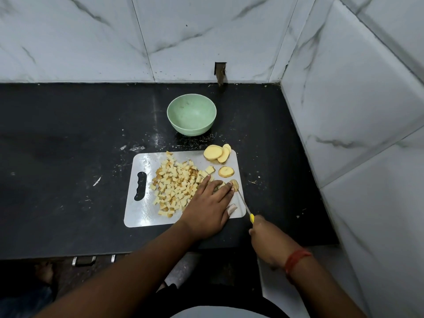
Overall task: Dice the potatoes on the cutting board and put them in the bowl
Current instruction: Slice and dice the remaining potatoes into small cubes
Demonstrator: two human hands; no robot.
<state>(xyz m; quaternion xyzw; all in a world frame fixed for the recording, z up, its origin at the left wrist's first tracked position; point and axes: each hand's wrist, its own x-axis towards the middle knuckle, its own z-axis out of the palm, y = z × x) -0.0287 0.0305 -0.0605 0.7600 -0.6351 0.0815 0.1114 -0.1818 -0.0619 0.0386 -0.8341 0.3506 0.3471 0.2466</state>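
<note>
Right now the right hand (263,235) clenches the yellow-handled knife (246,208), its blade running forward-left to the potato piece (234,185) at its tip. Just left, the left hand (210,206) presses flat there. The green bowl (191,115) waits far beyond, empty.

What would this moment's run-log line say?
stage: dicing | left hand: steadies potato piece | right hand: holds knife | potato slices: uncut | bowl: empty
</note>
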